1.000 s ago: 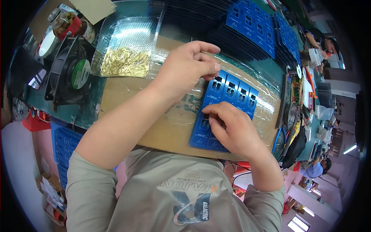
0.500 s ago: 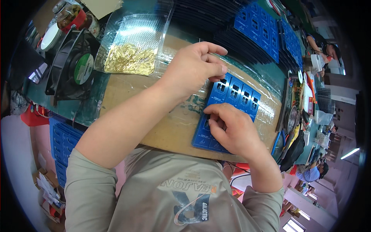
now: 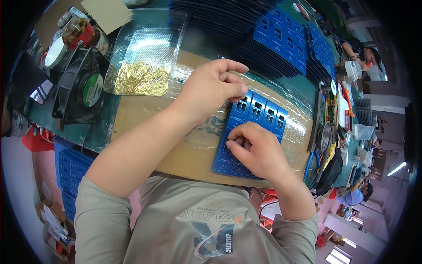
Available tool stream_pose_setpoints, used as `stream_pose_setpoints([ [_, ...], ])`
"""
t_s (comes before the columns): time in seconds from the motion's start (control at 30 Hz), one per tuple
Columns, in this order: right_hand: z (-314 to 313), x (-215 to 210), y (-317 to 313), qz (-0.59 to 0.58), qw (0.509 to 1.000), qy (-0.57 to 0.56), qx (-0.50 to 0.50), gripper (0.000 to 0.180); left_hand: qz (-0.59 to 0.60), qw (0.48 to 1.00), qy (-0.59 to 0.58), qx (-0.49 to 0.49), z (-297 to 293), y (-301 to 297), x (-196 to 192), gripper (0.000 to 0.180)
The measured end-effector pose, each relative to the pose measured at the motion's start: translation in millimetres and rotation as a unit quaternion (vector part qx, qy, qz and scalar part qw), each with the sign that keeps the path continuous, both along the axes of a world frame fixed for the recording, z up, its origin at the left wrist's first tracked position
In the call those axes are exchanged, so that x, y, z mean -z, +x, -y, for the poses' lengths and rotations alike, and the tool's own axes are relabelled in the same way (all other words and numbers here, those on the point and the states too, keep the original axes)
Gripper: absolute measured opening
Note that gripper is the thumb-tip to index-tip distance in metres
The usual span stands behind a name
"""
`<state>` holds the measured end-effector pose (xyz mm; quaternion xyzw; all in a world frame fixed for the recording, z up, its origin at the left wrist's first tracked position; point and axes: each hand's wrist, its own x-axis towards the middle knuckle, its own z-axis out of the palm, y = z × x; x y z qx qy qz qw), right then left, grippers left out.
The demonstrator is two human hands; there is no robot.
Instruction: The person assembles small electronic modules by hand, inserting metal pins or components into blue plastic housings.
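Observation:
A blue circuit board panel (image 3: 228, 163) with rows of dark cut-outs lies on a brown board in front of me. My left hand (image 3: 214, 86) hovers at its far left corner, index finger reaching forward and the thumb bent in near the other fingers. Whatever sits between those fingers is hidden. Over the panel's near left half, my right hand (image 3: 256, 147) has thumb and index finger drawn together near the left edge. Anything in that pinch is too small to make out. Beyond my left forearm, a clear plastic tray (image 3: 172, 48) holds a heap of small gold pins (image 3: 143, 79).
Stacks of blue circuit boards (image 3: 281, 39) stand at the far right. A black fan (image 3: 79, 83), a jar (image 3: 75, 31) and a white lid (image 3: 56, 52) crowd the left. Pliers with blue handles (image 3: 311, 163) lie at the right edge. Other people (image 3: 360, 53) work farther off.
My right thumb and index finger have come closer together near the panel's left edge. The left hand keeps much the same pose at the far corner. The whole view has shifted slightly.

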<state>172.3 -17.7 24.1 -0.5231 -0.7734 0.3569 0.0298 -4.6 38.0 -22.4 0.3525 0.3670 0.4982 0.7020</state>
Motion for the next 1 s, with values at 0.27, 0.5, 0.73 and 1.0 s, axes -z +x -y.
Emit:
stream_pose_setpoints([
  [0.27, -8, -2, 1, 0.018, 1.000, 0.001, 0.015, 0.018, -0.019, 1.000, -0.002, 0.015, 1, 1, 0, 0.044],
  [0.5, -36, 15, 8, -0.258, 0.933, 0.037, 0.249, 0.026, -0.021, 0.998, 0.002, 0.051, 3, 3, -1, 0.044],
  [0.73, -43, 20, 10, -0.263, 0.935, -0.003, 0.237, 0.021, -0.039, 0.998, 0.013, 0.054, 3, 2, 0, 0.040],
  [1.0, -41, 21, 7, -0.319, 0.913, -0.019, 0.252, 0.017, -0.031, 0.998, 0.019, 0.058, 2, 2, 4, 0.042],
])
